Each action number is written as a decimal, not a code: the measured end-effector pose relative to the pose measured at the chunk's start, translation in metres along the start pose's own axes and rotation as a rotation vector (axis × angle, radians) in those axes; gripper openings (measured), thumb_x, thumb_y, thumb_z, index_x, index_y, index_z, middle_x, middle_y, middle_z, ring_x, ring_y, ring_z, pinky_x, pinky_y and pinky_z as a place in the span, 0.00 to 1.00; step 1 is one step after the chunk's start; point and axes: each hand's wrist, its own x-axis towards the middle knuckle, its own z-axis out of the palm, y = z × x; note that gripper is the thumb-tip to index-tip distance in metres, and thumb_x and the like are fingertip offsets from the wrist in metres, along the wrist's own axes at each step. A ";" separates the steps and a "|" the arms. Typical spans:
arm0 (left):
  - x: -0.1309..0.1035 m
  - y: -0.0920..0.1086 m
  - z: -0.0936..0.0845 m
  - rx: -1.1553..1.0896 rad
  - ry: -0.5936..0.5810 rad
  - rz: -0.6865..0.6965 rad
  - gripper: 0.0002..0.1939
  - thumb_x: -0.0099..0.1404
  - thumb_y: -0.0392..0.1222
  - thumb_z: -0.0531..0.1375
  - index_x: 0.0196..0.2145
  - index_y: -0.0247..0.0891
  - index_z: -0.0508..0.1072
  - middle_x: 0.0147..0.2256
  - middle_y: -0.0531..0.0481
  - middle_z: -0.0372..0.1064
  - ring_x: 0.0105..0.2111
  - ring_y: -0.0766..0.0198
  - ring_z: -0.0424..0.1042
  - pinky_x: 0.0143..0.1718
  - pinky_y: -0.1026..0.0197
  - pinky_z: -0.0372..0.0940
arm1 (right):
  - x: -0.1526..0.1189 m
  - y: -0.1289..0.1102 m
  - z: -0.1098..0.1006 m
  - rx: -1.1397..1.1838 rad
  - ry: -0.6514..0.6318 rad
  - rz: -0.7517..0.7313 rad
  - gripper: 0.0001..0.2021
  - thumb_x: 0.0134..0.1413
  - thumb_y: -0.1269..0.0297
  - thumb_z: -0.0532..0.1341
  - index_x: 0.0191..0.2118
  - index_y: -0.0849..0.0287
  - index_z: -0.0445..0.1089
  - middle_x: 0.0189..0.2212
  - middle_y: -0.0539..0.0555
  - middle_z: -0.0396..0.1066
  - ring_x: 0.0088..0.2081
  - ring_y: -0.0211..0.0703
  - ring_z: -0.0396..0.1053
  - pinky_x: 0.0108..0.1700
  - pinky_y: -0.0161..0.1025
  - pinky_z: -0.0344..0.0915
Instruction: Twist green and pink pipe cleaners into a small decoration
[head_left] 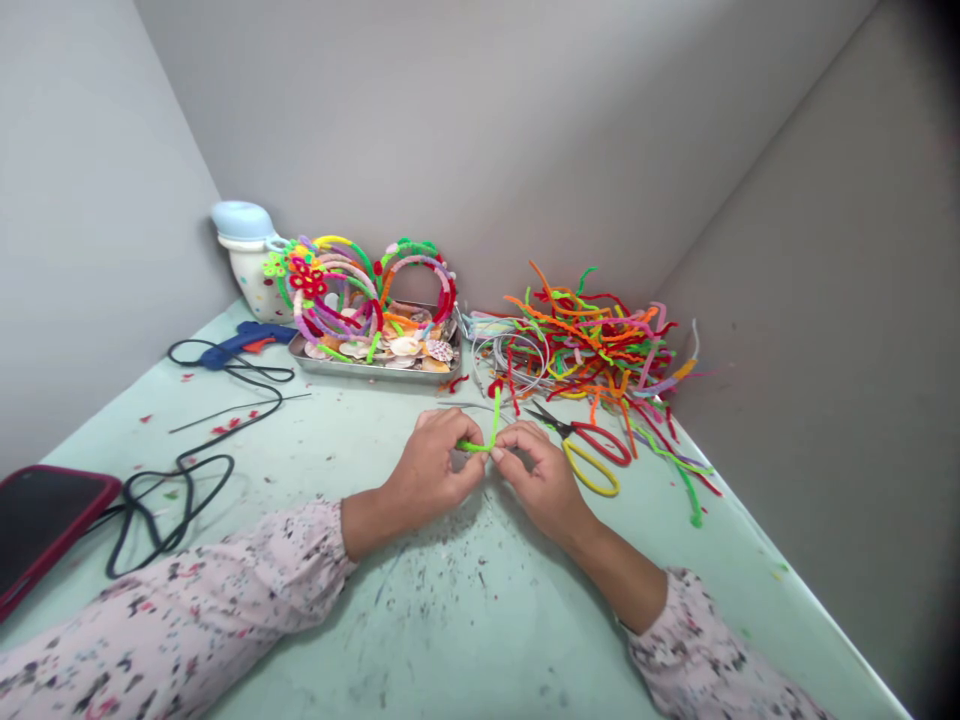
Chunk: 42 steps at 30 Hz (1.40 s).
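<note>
At the frame's center, pinching a green stem (pixel 496 418) with left hand (pixel 441 465) and right hand (pixel 546 482); bent once, seemingly unfinished. Apparently done with the hoops (pixel 377 318) left of center (on a tray (pixel 367 371)); not with the pile (pixel 600 335) at right.

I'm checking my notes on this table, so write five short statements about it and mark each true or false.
1. The left hand and right hand both touch the green pipe cleaner. True.
2. The scissors are in the left hand. False: they lie on the table.
3. Shells lie in the metal tray. True.
4. The phone is at the picture's right edge. False: left edge.
5. The scissors have one red and one yellow handle. True.
</note>
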 end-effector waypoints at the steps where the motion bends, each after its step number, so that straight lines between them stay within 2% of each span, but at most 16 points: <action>1: 0.000 0.000 0.000 0.001 0.000 0.001 0.03 0.58 0.36 0.57 0.29 0.38 0.64 0.29 0.53 0.65 0.33 0.62 0.64 0.41 0.56 0.57 | 0.000 0.000 0.000 -0.002 -0.001 0.002 0.05 0.56 0.66 0.57 0.29 0.56 0.66 0.29 0.50 0.66 0.36 0.43 0.64 0.44 0.42 0.59; 21: 0.001 -0.001 0.003 -0.012 0.015 -0.003 0.03 0.57 0.36 0.57 0.28 0.37 0.64 0.28 0.53 0.64 0.33 0.63 0.64 0.41 0.57 0.56 | -0.001 -0.002 0.001 -0.012 0.014 -0.011 0.05 0.57 0.68 0.57 0.29 0.57 0.64 0.29 0.49 0.65 0.36 0.42 0.63 0.43 0.42 0.59; 25: 0.000 -0.001 0.002 -0.040 0.039 -0.022 0.03 0.59 0.36 0.57 0.29 0.37 0.64 0.29 0.54 0.65 0.33 0.63 0.64 0.41 0.58 0.56 | -0.002 -0.002 0.001 -0.022 0.095 -0.039 0.01 0.56 0.68 0.58 0.34 0.56 0.66 0.34 0.51 0.67 0.40 0.43 0.64 0.46 0.44 0.60; 28: 0.000 -0.002 0.002 -0.053 0.065 -0.056 0.03 0.59 0.35 0.57 0.29 0.37 0.64 0.30 0.54 0.65 0.33 0.64 0.64 0.40 0.59 0.56 | -0.003 -0.002 0.000 -0.024 0.145 -0.061 0.04 0.56 0.68 0.59 0.38 0.55 0.66 0.36 0.51 0.67 0.42 0.43 0.65 0.48 0.44 0.61; 34: 0.000 -0.004 0.002 -0.090 0.068 -0.075 0.02 0.60 0.35 0.57 0.30 0.37 0.65 0.30 0.54 0.65 0.34 0.64 0.64 0.41 0.60 0.56 | -0.003 -0.002 -0.001 -0.097 0.132 -0.208 0.07 0.56 0.70 0.60 0.40 0.53 0.69 0.38 0.52 0.68 0.44 0.45 0.65 0.49 0.47 0.62; 42: -0.001 -0.004 0.000 -0.136 0.030 -0.029 0.02 0.63 0.35 0.55 0.32 0.37 0.66 0.33 0.53 0.66 0.36 0.64 0.64 0.43 0.59 0.55 | -0.001 -0.001 0.000 -0.169 0.148 -0.229 0.06 0.56 0.69 0.60 0.39 0.53 0.71 0.36 0.52 0.70 0.41 0.44 0.66 0.45 0.47 0.62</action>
